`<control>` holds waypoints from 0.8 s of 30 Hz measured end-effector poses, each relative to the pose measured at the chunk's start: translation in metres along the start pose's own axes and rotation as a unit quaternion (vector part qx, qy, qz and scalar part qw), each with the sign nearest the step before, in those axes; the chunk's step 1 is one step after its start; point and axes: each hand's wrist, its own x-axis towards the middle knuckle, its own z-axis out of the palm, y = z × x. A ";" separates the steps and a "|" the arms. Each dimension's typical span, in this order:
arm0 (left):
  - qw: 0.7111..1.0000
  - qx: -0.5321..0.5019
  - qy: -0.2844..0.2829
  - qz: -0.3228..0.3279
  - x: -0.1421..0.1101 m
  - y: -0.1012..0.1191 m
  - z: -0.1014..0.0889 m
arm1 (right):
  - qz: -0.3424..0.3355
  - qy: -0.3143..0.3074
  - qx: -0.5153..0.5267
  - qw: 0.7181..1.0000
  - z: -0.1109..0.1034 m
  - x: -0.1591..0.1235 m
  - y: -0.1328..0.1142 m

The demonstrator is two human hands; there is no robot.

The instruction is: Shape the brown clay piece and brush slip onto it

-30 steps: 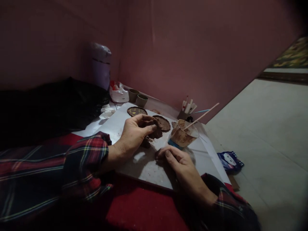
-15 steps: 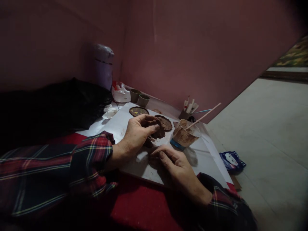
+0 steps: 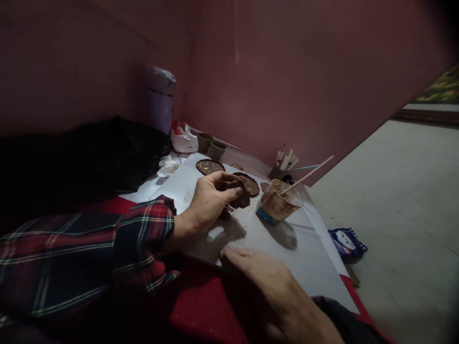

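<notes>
My left hand (image 3: 211,198) is closed on a piece of dark brown clay (image 3: 234,183), pinched between thumb and fingers above the white board (image 3: 308,260). Crumbs of brown material lie on the board under it. Nearer to me, at the board's front edge, is my right hand (image 3: 267,277), back upward and smeared by motion; its fingers are mostly hidden. Just beyond the left fingers lies a round brown clay disc (image 3: 250,184). To the right stands a clear cup (image 3: 279,205) coated with brown paste, on a blue base, with a thin stick (image 3: 311,172) leaning in it.
A dark round piece with yellow specks (image 3: 210,166) lies farther back. Behind it are two small cups (image 3: 217,150), a white packet (image 3: 185,139) and a purple container (image 3: 161,102). A holder with sticks (image 3: 285,165) stands by the wall. Black plastic (image 3: 93,162) spreads at left.
My right hand has moved down toward me, away from the clay, and turned back upward. The left hand keeps its hold on the clay. The view has shifted slightly.
</notes>
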 end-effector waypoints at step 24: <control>1.000 -0.026 0.011 0.012 0.000 0.002 0.001 | 0.107 0.003 -0.013 0.994 0.000 0.024 0.010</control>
